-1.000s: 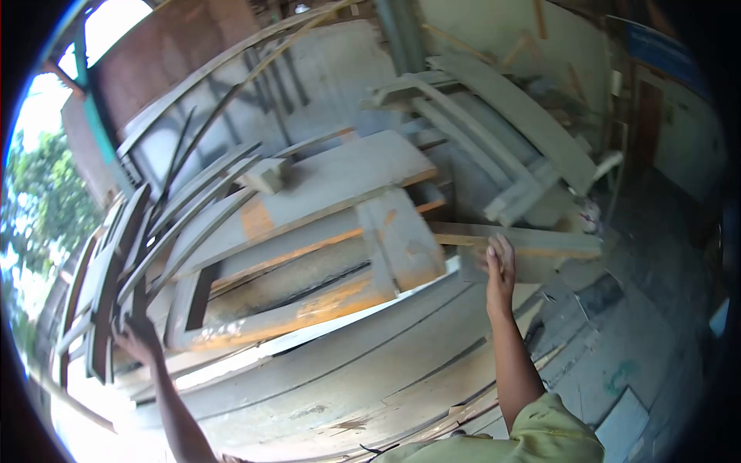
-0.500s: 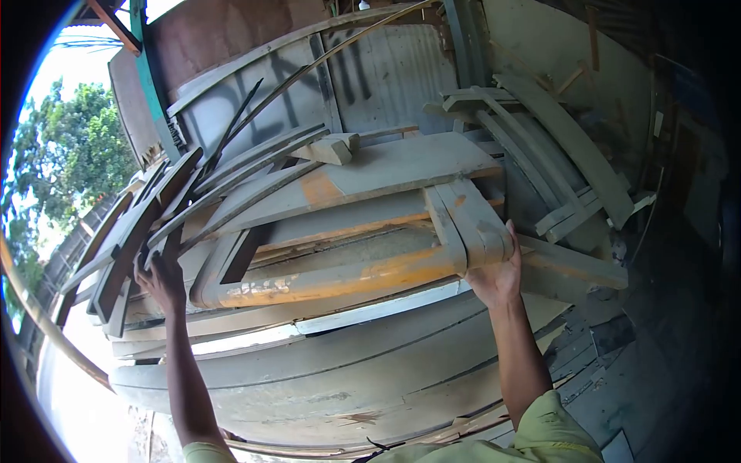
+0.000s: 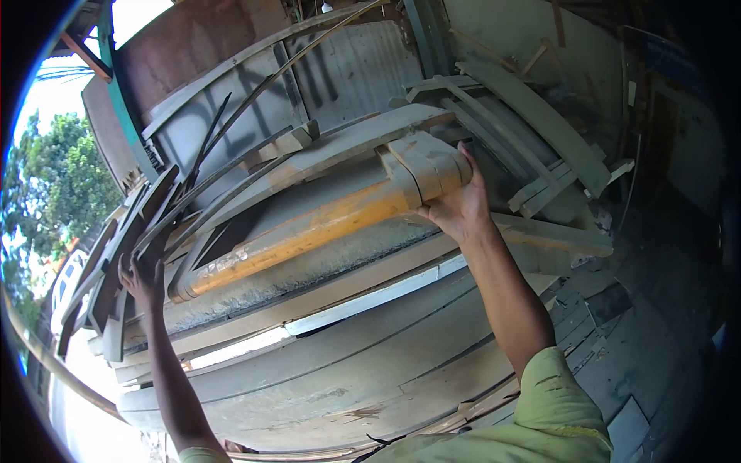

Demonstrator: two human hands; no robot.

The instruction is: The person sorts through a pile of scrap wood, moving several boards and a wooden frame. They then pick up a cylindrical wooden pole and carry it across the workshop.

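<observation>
My right hand (image 3: 459, 202) grips the rounded right corner of a wooden frame (image 3: 309, 238), its palm under the corner and its thumb side up. The frame has a worn orange-brown front rail and lies tilted over the stack, its right end raised. At the frame's left end my left hand (image 3: 144, 279) has its fingers apart, beside dark narrow slats (image 3: 130, 258); whether it touches the frame is unclear. A grey board (image 3: 332, 153) lies behind the front rail, with a small wood block (image 3: 296, 139) near its left end.
Curved grey panels (image 3: 324, 378) are stacked below the frame. More curved wooden pieces (image 3: 540, 127) lean at the back right, near a loose plank (image 3: 552, 234). A painted metal sheet (image 3: 347, 69) stands behind. A green post (image 3: 123, 116) rises at the left.
The right end of the frame has risen and shifted left with my right hand, uncovering a rough grey surface beneath. My left hand appears slightly further left. The view has shifted too.
</observation>
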